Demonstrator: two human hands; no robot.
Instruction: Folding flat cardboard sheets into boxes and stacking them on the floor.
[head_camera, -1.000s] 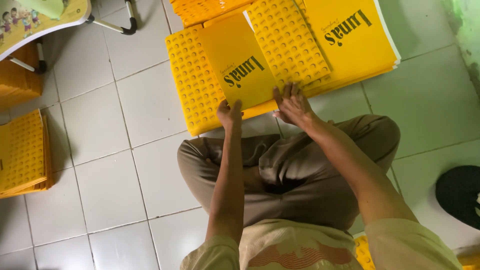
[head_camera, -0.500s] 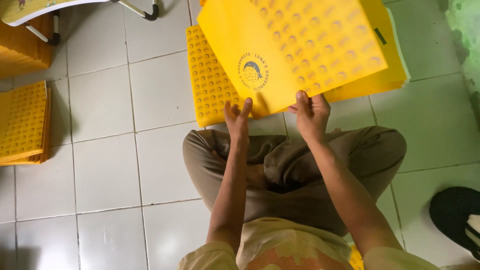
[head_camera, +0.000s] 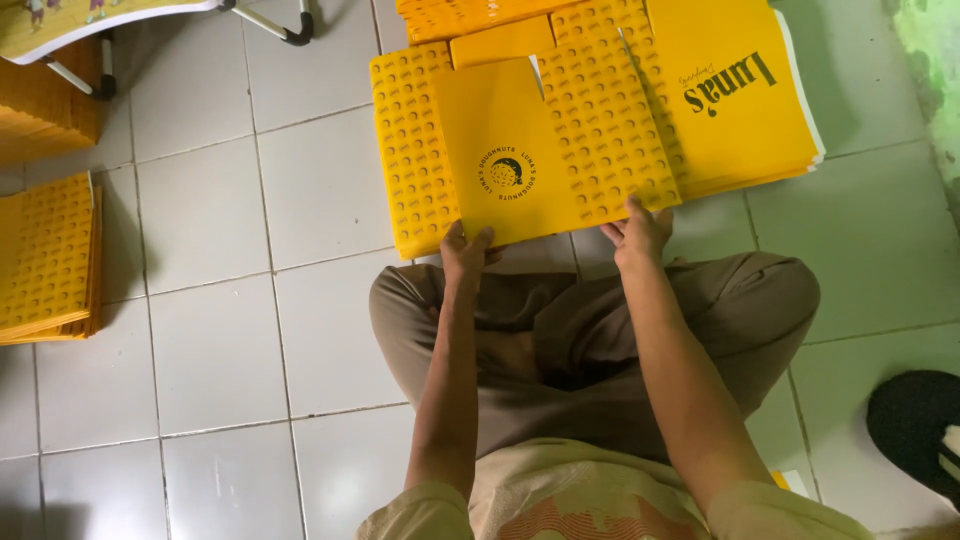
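From the head camera, looking down, a person sits cross-legged on the white tiled floor, knees in brown trousers. Both hands hold the near edge of a flat yellow cardboard box blank that lies on the tiles just beyond the knees. The left hand pinches that edge below the round dark emblem in the blank's plain middle panel, thumb on top. The right hand grips the edge further along, below a panel patterned with rows of small rings. The two hands are apart, each clamped on the blank. The blank overlaps a stack of yellow sheets that lies just beside it, on the right hand's side. Well away from the blank, past the left hand, another yellow stack rests on the floor. A dark shoe shows near the right knee.
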